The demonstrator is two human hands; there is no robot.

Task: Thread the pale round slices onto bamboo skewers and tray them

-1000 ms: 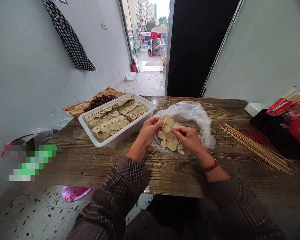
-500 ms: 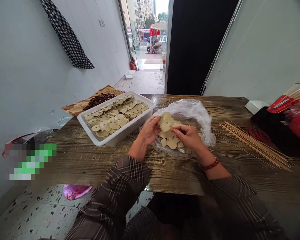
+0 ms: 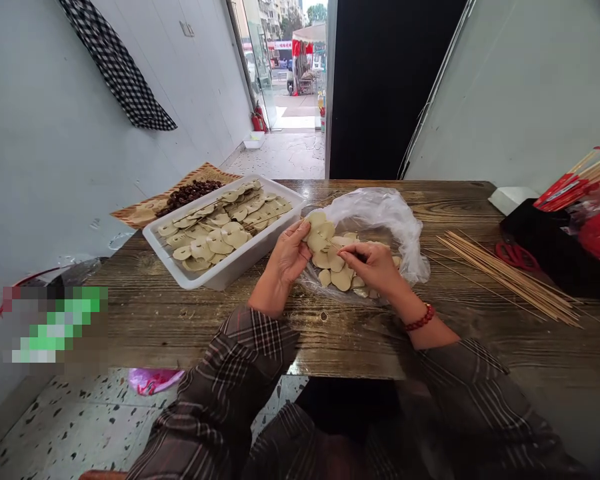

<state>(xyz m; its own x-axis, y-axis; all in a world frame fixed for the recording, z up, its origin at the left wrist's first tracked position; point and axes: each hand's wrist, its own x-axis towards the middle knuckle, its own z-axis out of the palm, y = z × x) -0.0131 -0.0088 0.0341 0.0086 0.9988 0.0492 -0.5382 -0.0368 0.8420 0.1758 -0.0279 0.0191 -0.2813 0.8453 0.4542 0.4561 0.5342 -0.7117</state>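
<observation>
My left hand (image 3: 289,257) is closed on a few thin, pale round slices (image 3: 319,230) that look like potato, with its thumb on their near side. Between the thumb and fingers of my right hand (image 3: 373,263) is a thin bamboo skewer (image 3: 334,245), its tip at the held slices. Whether it goes through them I cannot tell. Beneath both hands, more loose slices (image 3: 341,279) lie on an opened clear plastic bag (image 3: 405,230). A white plastic tray (image 3: 225,277) to the left holds many skewered slices (image 3: 210,247).
Bare bamboo skewers (image 3: 510,280) lie in a bundle on the wooden table (image 3: 205,333), at right. Beyond them are red scissors (image 3: 517,255) and a black box (image 3: 555,257) with red-wrapped sticks. Dark reddish pieces (image 3: 190,195) lie on paper behind the tray.
The view has shifted slightly. Both hands have moved a little left in the picture, and the right hand's fingertips are slightly farther from the slices, showing more of the skewer.
</observation>
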